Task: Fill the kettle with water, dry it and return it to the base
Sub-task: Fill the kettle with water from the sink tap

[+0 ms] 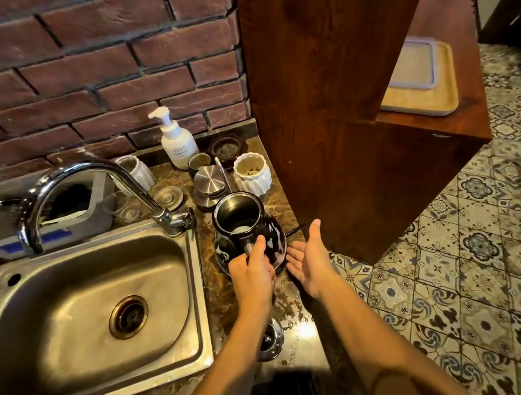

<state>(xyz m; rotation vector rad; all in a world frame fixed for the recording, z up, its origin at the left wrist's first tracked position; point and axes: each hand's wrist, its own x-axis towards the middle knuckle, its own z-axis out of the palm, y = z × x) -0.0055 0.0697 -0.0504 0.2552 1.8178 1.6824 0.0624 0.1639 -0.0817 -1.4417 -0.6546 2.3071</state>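
Right of the sink (195,297), your left hand (253,270) wraps the kettle (239,227) handle on the surface (217,298); your right hand (308,256) is spread beside it. Soap bottle (177,141) lettering is unreadable.

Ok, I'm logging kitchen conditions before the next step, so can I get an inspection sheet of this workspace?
Surface: brown marble counter, glossy, possibly wet.
Job's things: black kettle, lid off, on its base right of the steel sink; steel lid behind it.
Clutter: soap pump bottle, white ribbed cups, sink strainer.
Hands: left hand grips the kettle handle; right hand open, palm up, beside the kettle.
Cables: thin black cord at the kettle's right.
Surroundings: brick wall, wood cabinet, patterned tile floor.
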